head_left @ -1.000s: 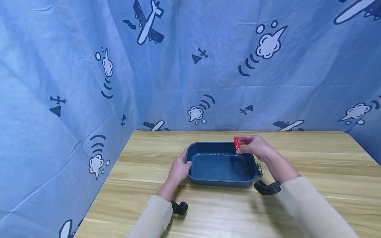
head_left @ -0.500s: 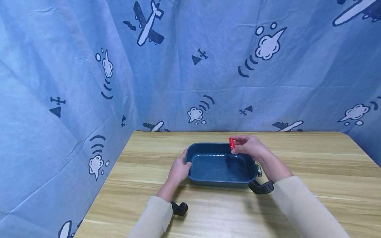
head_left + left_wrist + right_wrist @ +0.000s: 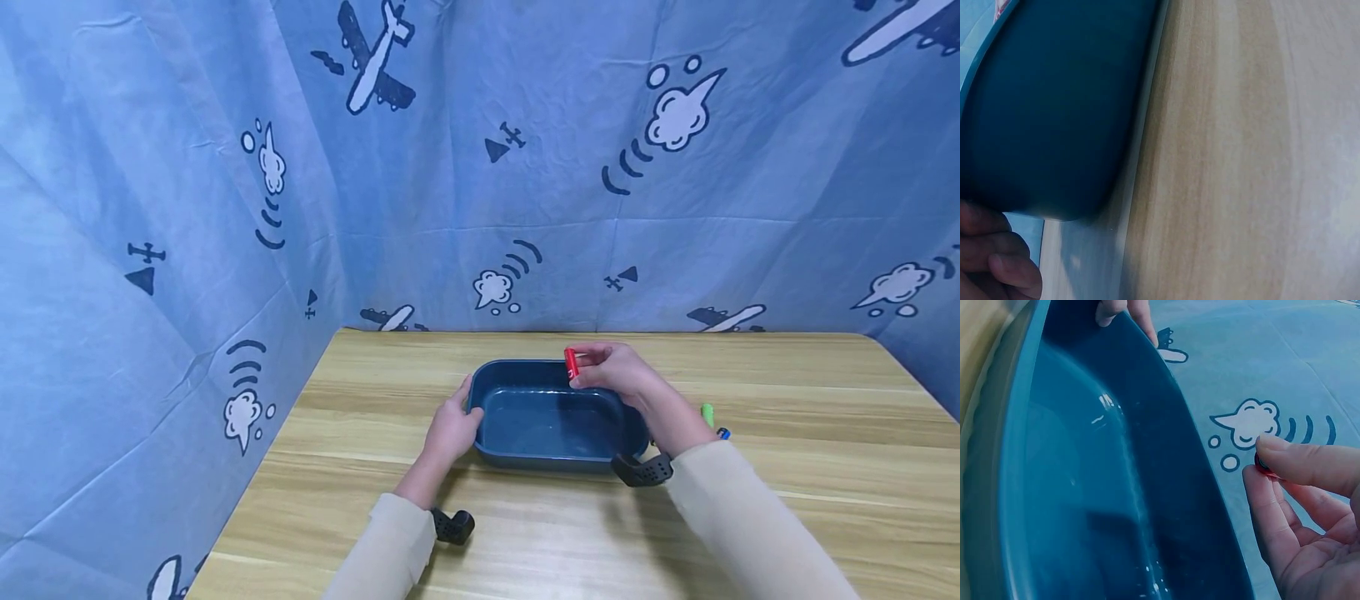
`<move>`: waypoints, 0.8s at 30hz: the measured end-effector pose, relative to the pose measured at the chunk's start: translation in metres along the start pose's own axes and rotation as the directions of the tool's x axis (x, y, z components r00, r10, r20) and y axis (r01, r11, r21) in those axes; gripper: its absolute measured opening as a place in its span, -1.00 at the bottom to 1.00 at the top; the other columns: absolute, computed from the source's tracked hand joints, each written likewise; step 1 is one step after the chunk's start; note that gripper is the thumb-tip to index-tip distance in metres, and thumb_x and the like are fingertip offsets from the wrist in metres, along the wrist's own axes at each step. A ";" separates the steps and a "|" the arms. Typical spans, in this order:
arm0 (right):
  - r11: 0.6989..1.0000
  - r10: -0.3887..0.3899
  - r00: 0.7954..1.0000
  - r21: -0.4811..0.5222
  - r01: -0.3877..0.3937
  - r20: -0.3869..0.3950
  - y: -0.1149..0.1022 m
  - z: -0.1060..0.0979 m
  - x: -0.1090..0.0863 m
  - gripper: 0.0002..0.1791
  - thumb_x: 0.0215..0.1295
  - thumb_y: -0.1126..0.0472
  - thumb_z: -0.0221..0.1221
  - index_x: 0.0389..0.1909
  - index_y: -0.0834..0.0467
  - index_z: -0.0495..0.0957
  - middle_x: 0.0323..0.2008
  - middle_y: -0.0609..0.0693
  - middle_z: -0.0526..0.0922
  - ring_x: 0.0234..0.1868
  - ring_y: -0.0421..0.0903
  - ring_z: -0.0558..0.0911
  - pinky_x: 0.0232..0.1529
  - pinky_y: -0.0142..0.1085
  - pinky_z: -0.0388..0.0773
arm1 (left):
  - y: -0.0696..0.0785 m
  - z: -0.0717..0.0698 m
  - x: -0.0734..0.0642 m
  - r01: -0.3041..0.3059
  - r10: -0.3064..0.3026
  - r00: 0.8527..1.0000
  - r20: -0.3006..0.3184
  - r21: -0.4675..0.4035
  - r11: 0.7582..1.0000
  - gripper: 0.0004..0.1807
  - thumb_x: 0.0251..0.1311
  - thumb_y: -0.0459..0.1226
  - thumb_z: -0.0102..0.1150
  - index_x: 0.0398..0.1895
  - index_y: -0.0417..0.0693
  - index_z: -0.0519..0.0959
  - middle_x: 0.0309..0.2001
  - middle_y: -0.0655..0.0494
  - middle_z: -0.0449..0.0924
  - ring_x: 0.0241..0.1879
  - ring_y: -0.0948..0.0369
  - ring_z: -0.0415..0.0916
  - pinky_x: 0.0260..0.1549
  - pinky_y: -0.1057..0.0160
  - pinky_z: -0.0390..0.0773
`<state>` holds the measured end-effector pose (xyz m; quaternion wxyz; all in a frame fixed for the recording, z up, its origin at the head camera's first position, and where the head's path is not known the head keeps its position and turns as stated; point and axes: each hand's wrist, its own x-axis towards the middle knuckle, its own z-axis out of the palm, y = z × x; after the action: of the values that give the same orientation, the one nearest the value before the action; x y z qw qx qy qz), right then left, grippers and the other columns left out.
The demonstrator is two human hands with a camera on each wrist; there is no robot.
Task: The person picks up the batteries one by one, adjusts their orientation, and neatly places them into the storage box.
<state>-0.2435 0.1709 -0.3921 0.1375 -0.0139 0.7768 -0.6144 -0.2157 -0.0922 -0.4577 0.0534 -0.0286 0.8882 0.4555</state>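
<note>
A dark blue rectangular basin (image 3: 555,458) sits on the wooden table, its inside bare in the head view. My left hand (image 3: 455,423) grips its left end, thumb over the rim and fingers outside. In the left wrist view the curled fingers (image 3: 997,256) show at the basin's corner. A small red battery (image 3: 572,364) is pinched between thumb and fingertips of my right hand (image 3: 611,371), held tilted above the basin's back right part. Seen from the right wrist, only the end of the red battery (image 3: 1262,465) shows between thumb and fingers.
Right of the right forearm lie a light green cylinder (image 3: 708,414) and a blue small item (image 3: 723,433), both partly covered by the arm. A blue curtain (image 3: 555,167) with airplane prints hangs behind the wooden table (image 3: 825,433) and along its left side.
My right hand has moved left over the basin with the red battery. Its arm now mostly covers the dark battery by the basin's right end and uncovers the green and blue items. My left hand stays put.
</note>
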 end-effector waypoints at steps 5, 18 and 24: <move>0.999 0.004 1.000 0.041 -0.004 0.009 0.004 0.006 0.005 -0.33 -0.01 0.50 0.25 0.20 0.40 0.31 -0.10 0.24 0.49 -0.26 -0.07 0.55 -0.18 -0.26 0.56 | 0.001 0.000 0.000 0.002 -0.002 1.000 0.002 0.000 1.000 -0.34 0.24 -0.25 -0.09 0.43 0.10 0.08 -0.74 0.11 0.28 -0.78 0.24 0.26 -0.68 0.34 0.34; 0.997 0.037 0.999 0.068 -0.037 -0.007 0.012 0.015 0.014 -0.35 -0.01 0.50 0.26 0.19 0.37 0.34 -0.08 0.24 0.53 -0.29 -0.12 0.57 -0.20 -0.31 0.56 | 0.001 0.000 0.000 0.013 -0.013 1.000 0.009 -0.001 1.000 -0.35 0.26 -0.25 -0.09 0.44 0.10 0.07 -0.70 0.06 0.33 -0.77 0.23 0.28 -0.66 0.34 0.38; 0.993 0.061 0.998 0.102 -0.060 -0.011 0.014 0.020 0.019 -0.32 -0.06 0.51 0.29 0.19 0.36 0.35 -0.10 0.22 0.55 -0.31 -0.13 0.59 -0.19 -0.29 0.56 | 0.001 0.000 0.000 0.001 -0.001 1.000 0.004 -0.005 1.000 -0.35 0.25 -0.25 -0.08 0.43 0.08 0.08 -0.70 0.06 0.33 -0.77 0.23 0.27 -0.67 0.34 0.37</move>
<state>-0.2554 0.1513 -0.4137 0.1509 0.0210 0.7454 -0.6489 -0.2159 -0.0913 -0.4568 0.0555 -0.0282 0.8868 0.4580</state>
